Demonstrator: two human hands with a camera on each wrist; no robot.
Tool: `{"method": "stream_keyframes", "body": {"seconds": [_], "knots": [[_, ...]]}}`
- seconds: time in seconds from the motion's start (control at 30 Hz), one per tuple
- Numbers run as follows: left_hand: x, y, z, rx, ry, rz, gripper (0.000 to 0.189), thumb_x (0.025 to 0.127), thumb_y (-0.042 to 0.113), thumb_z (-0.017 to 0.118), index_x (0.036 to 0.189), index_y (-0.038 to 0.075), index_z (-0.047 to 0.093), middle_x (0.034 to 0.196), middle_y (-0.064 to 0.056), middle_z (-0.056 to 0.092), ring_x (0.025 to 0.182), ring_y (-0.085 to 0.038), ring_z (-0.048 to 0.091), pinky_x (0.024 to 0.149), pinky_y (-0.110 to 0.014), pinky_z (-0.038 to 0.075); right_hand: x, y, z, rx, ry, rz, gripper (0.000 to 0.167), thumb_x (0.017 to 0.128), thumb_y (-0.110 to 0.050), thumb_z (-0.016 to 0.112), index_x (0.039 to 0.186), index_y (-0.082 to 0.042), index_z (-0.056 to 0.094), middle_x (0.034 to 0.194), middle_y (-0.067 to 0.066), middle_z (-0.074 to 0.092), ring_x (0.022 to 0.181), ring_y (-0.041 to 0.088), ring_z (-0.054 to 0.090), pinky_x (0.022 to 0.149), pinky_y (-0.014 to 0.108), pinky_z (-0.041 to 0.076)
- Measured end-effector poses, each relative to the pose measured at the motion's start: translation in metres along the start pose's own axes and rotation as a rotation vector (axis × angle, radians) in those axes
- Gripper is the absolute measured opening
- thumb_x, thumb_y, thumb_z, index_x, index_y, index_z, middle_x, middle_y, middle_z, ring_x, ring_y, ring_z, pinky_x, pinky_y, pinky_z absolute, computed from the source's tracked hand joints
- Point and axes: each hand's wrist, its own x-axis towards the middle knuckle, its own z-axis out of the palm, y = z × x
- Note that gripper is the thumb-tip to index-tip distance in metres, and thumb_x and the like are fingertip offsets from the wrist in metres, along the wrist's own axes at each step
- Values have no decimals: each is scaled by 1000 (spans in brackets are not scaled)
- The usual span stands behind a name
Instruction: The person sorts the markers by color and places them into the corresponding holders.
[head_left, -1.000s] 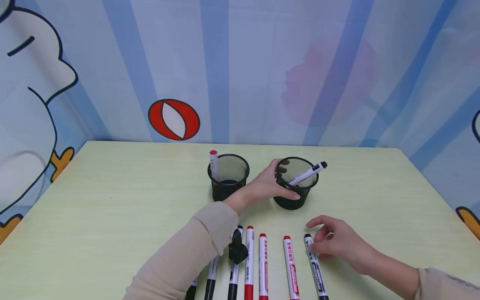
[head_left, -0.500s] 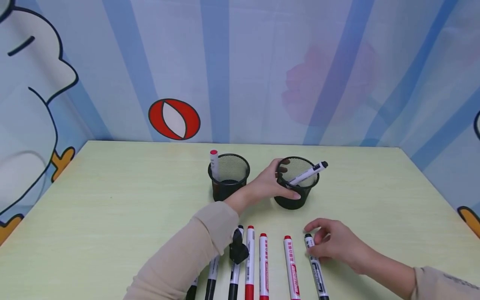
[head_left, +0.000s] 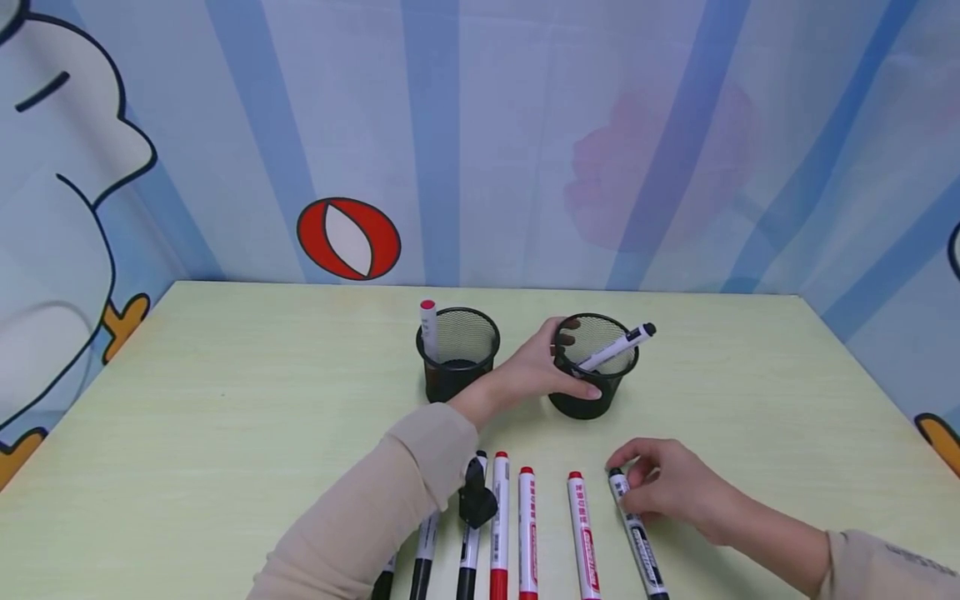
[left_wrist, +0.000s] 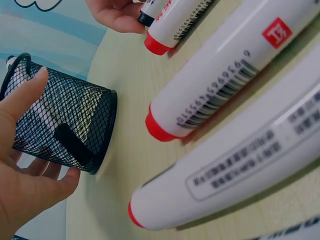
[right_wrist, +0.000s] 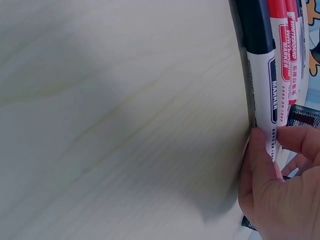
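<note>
My left hand (head_left: 536, 367) grips the black mesh pen cup (head_left: 609, 390) on the right, thumb in front and fingers round the far side. A black-capped marker (head_left: 618, 346) leans inside it, its end jutting past the rim. My right hand (head_left: 681, 485) pinches the upper end of a white whiteboard marker with a black cap (head_left: 640, 546), the rightmost in the row. In the right wrist view, thumb and fingers close on that marker's white barrel (right_wrist: 261, 85). To its left lies a red marker (head_left: 583, 533).
A second mesh cup (head_left: 459, 383) stands left of the held one, with a red-ended marker (head_left: 428, 327) upright in it. More red markers (head_left: 528, 525) and black markers (head_left: 424, 550) lie in a row at the front, partly behind my left sleeve (head_left: 375, 517).
My right hand has shifted slightly left and taken hold of the black marker, whose near end has swung a little to the right. The left hand and both cups stay put.
</note>
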Motion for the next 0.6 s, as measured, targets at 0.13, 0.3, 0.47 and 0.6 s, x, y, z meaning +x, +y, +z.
{"method": "stream_keyframes", "body": {"seconds": [0.13, 0.3, 0.47, 0.6], "knots": [[0, 0, 0, 2, -1, -2, 88, 71, 8, 80, 142, 13, 29, 142, -14, 36, 130, -31, 33, 103, -39, 34, 0, 0, -2, 39, -19, 16, 41, 71, 7, 69, 110, 0, 59, 81, 9, 51, 69, 21, 52, 59, 30, 49], [0, -1, 0, -8, -1, 1, 87, 71, 7, 80, 141, 15, 30, 142, -13, 36, 130, -31, 33, 102, -39, 35, 1, 2, -6, 106, -63, 7, 42, 71, 8, 66, 112, 2, 57, 83, 10, 51, 70, 20, 53, 60, 30, 50], [-1, 0, 0, -6, -1, -4, 88, 70, 8, 81, 142, 16, 30, 142, -13, 35, 131, -31, 33, 102, -39, 34, 1, 4, -11, 166, -110, -20, 44, 73, 5, 66, 115, 4, 54, 84, 9, 52, 71, 19, 54, 62, 30, 52], [-1, 1, 0, -1, 4, -2, 88, 70, 8, 81, 141, 16, 30, 142, -14, 35, 131, -31, 33, 103, -40, 33, 0, 4, -14, 191, -108, -25, 44, 74, 4, 67, 116, 3, 53, 86, 9, 52, 74, 20, 54, 64, 31, 52]]}}
